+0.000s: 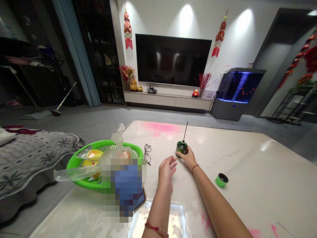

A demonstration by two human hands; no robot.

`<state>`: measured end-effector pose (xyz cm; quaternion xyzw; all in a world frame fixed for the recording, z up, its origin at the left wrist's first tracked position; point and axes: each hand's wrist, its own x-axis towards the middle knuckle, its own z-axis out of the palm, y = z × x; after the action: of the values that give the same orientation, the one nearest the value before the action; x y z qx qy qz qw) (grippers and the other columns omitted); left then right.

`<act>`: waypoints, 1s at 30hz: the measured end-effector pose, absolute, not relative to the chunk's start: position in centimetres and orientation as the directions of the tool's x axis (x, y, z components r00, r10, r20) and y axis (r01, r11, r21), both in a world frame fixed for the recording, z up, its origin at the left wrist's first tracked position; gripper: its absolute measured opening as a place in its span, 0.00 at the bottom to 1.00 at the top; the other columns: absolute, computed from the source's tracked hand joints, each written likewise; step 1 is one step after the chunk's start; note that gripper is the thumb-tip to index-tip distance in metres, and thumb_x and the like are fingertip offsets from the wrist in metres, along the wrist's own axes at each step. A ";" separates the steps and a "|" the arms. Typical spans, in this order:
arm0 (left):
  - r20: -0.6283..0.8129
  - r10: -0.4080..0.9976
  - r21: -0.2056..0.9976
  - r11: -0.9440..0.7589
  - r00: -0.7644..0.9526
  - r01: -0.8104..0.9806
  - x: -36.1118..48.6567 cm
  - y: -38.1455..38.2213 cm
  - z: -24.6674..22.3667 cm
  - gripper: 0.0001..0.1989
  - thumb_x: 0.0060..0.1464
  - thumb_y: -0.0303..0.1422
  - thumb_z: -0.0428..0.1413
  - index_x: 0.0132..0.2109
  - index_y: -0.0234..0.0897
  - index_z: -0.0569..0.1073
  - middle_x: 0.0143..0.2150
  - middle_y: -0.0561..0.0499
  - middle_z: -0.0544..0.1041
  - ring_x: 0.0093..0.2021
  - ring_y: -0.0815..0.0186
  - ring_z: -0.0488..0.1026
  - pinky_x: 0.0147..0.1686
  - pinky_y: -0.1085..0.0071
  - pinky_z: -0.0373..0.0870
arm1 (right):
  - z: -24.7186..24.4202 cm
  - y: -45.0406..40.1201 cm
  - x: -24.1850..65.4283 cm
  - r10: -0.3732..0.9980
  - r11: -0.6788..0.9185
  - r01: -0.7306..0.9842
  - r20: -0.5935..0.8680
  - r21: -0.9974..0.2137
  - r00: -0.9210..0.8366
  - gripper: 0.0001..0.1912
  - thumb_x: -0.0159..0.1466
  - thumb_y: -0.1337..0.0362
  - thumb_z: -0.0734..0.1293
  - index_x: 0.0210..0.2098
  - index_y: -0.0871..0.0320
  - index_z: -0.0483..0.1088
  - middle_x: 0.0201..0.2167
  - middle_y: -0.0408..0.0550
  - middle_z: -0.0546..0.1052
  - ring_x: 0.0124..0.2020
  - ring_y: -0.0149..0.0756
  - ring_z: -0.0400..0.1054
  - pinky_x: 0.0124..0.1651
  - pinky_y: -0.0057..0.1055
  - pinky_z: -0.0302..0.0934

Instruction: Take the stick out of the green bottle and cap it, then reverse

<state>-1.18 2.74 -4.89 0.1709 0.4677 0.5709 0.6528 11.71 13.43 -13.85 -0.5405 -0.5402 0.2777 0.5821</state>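
A small dark green bottle point(181, 148) stands upright on the pale table, with one thin black stick point(185, 132) rising from its neck. My right hand point(187, 157) is wrapped round the bottle's right and near side. Just left of it, my left hand point(168, 166) hovers with fingers slightly curled and apart, holding nothing and not touching the bottle. On the table to the right lies a green cap point(222, 180) with a dark inside, its opening facing up.
A green basket point(85, 185) with plastic bags and wrapped food sits at the left. Glasses point(147, 154) lie beside it. A blurred blue patch point(128, 185) partly covers a phone point(141, 199). The pale table point(247, 158) has pink stains.
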 end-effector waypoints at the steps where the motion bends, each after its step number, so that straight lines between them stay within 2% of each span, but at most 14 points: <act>1: -0.419 0.903 0.755 0.289 -0.094 -0.589 -1.3 2.8 -4.9 0.09 0.45 0.32 0.53 0.35 0.33 0.72 0.40 0.44 0.75 0.34 0.69 0.72 0.40 0.70 0.62 | -13.9 13.7 11.8 0.907 0.268 0.264 0.335 -0.927 0.257 0.24 0.41 0.59 0.72 0.37 0.60 0.66 0.32 0.47 0.73 0.32 0.35 0.65 0.37 0.33 0.62; 8: -0.425 0.899 0.752 0.286 -0.105 -0.594 -1.5 2.8 -4.6 0.09 0.47 0.31 0.52 0.35 0.33 0.71 0.40 0.43 0.75 0.33 0.70 0.71 0.41 0.70 0.63 | -14.8 16.2 12.1 0.914 0.271 0.247 0.329 -0.930 0.238 0.27 0.41 0.58 0.72 0.38 0.60 0.65 0.35 0.49 0.73 0.34 0.36 0.67 0.39 0.34 0.62; 13: -0.437 0.894 0.748 0.302 -0.095 -0.591 -1.3 2.7 -4.3 0.09 0.47 0.31 0.51 0.36 0.33 0.71 0.41 0.44 0.75 0.33 0.70 0.71 0.41 0.70 0.63 | -15.8 18.1 12.2 0.907 0.267 0.200 0.315 -0.943 0.278 0.32 0.41 0.58 0.72 0.42 0.60 0.59 0.38 0.51 0.73 0.38 0.38 0.68 0.42 0.36 0.63; 23: -0.384 0.920 0.738 0.259 -0.073 -0.623 -1.0 1.8 -4.0 0.09 0.44 0.32 0.53 0.34 0.33 0.71 0.39 0.45 0.76 0.34 0.69 0.72 0.39 0.71 0.63 | -16.2 20.0 12.5 0.908 0.222 0.272 0.300 -0.936 0.293 0.29 0.42 0.55 0.71 0.39 0.58 0.59 0.35 0.49 0.72 0.34 0.38 0.68 0.41 0.37 0.62; 30: -0.446 0.889 0.713 0.280 -0.108 -0.642 -1.3 2.2 -4.7 0.08 0.45 0.31 0.52 0.34 0.34 0.71 0.38 0.45 0.75 0.32 0.70 0.72 0.38 0.72 0.64 | -16.0 20.8 12.2 0.906 0.242 0.258 0.313 -0.935 0.284 0.27 0.43 0.55 0.70 0.39 0.58 0.61 0.37 0.50 0.73 0.37 0.38 0.68 0.43 0.36 0.62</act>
<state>-1.28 2.23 -4.71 0.1339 0.4601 0.5850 0.6544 12.24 20.83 -15.97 -0.5493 -0.5297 0.2779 0.5834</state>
